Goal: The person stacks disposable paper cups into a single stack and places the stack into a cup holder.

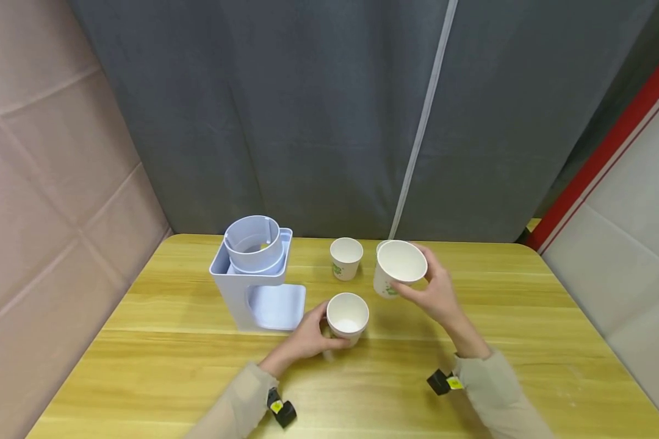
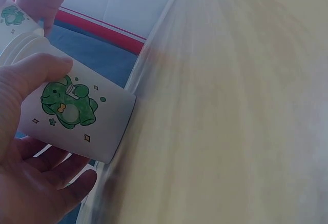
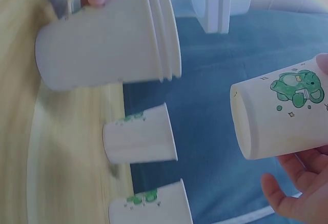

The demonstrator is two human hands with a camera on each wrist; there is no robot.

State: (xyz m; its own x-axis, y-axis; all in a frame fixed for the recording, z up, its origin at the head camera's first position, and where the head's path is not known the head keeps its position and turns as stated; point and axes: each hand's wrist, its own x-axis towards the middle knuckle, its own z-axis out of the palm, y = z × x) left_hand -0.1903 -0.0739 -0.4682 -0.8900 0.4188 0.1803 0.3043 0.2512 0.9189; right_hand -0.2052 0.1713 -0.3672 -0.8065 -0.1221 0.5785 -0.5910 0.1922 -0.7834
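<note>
My left hand (image 1: 306, 339) grips a stack of white paper cups (image 1: 348, 314), thumb on one side and fingers on the other. In the right wrist view several nested rims show, and the stack's base is at the tabletop. A green cartoon animal is printed on its side in the left wrist view. My right hand (image 1: 438, 297) holds a paper cup (image 3: 277, 114) up above the table, mouth up, thumb on its near side. Beyond the hands stands another paper cup (image 1: 346, 261); one more cup (image 3: 154, 204) is mostly hidden behind the raised one in the head view.
A pale blue plastic stand (image 1: 236, 299) with a round holder (image 1: 252, 244) on top and a flat tray (image 1: 279, 306) at its foot is left of the cups. The wooden table (image 1: 159, 360) ends at a grey curtain (image 1: 307, 122). Pale panels flank both sides.
</note>
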